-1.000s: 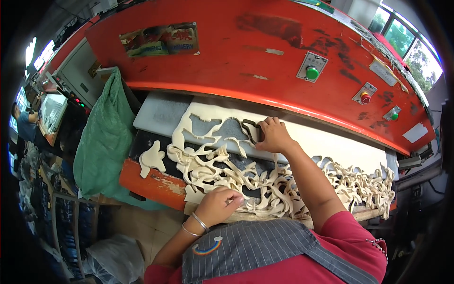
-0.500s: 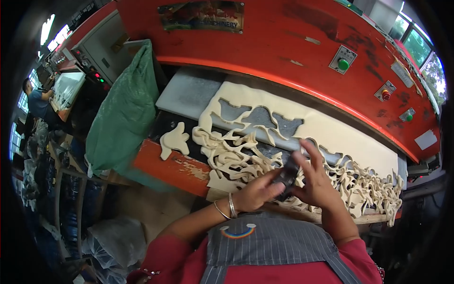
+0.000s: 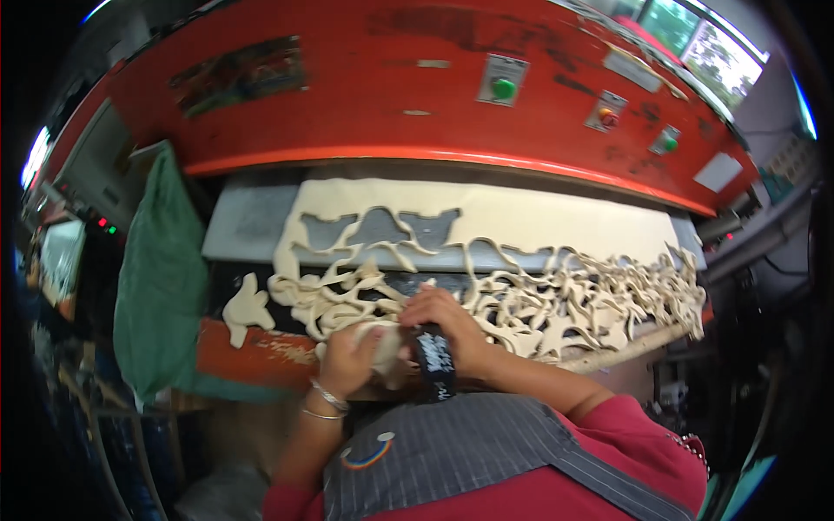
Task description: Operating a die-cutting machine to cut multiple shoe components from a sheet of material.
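Note:
My left hand (image 3: 349,358), with bracelets on its wrist, is closed around a blurred cream foam piece (image 3: 380,352) in front of my apron. Close beside it, my right hand (image 3: 450,326) is bent with its fingers reaching over towards that piece. A black band (image 3: 436,365) with white marks hangs from the right hand's palm side; how the fingers hold it is partly hidden. Just beyond both hands lies a tangle of cut foam scraps (image 3: 556,304), joined to a cream foam sheet (image 3: 539,208) with shaped holes. A loose foam cutout (image 3: 248,311) rests to the left.
Behind the sheet stands a red machine (image 3: 365,104) with green and red buttons. A grey board (image 3: 252,217) lies under the sheet. A green sack (image 3: 161,286) hangs at the left, beside the red table edge (image 3: 226,352). A window is at the upper right.
My view has swung right. The hands were apart around a dark blurred object; now they are close together, the left on a foam piece and the band hanging at the right.

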`<state>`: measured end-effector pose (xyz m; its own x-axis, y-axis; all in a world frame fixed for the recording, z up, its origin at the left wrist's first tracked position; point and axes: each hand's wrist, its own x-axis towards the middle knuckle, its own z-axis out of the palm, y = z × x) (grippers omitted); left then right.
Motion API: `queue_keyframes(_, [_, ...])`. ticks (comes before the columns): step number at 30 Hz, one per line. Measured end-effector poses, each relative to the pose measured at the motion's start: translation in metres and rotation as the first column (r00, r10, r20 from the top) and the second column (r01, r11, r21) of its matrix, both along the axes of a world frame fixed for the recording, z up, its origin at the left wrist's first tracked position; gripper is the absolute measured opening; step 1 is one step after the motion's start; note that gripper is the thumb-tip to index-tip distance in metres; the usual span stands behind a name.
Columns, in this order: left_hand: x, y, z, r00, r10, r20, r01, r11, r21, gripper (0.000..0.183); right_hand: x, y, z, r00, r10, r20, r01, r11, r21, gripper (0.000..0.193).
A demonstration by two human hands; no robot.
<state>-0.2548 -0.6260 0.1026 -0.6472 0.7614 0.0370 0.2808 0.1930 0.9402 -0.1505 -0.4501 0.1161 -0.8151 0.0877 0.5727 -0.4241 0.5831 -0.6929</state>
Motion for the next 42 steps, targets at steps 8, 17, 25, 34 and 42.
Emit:
queue_keyframes(8, [-0.113, -0.045, -0.019, 0.505, 0.24, -0.829, -0.63, 0.759, -0.165, 0.038, -0.015, 0.141, -0.014, 0.415, -0.642, 0.645, 0.648, 0.706, 0.285, 0.041])
queue_keyframes(17, [-0.058, 0.16, -0.054, 0.863, -0.028, -0.505, -0.01, 0.997, -0.073, 0.028, -0.059, 0.181, -0.027, 0.21, -0.773, 0.599, 0.52, 0.607, 0.601, 0.067])
queue_keyframes(25, [-0.032, 0.199, -0.075, 0.794, 0.028, -0.608, -0.147, 0.978, -0.146, 0.022, 0.026, 0.202, -0.079, 0.69, -0.656, 0.307, 0.525, 0.745, 0.411, 0.068])
queue_keyframes(34, [-0.039, 0.195, -0.076, 0.715, 0.041, -0.698, -0.117, 0.991, -0.061, 0.017, 0.022, 0.213, -0.082, 0.807, -0.525, 0.271, 0.392, 0.819, 0.418, 0.066])
queue_keyframes(42, [-0.036, 0.197, -0.071, 0.663, 0.01, -0.749, -0.105, 0.991, -0.08, 0.018, 0.022, 0.217, -0.079, 0.803, -0.516, 0.298, 0.349, 0.813, 0.466, 0.068])
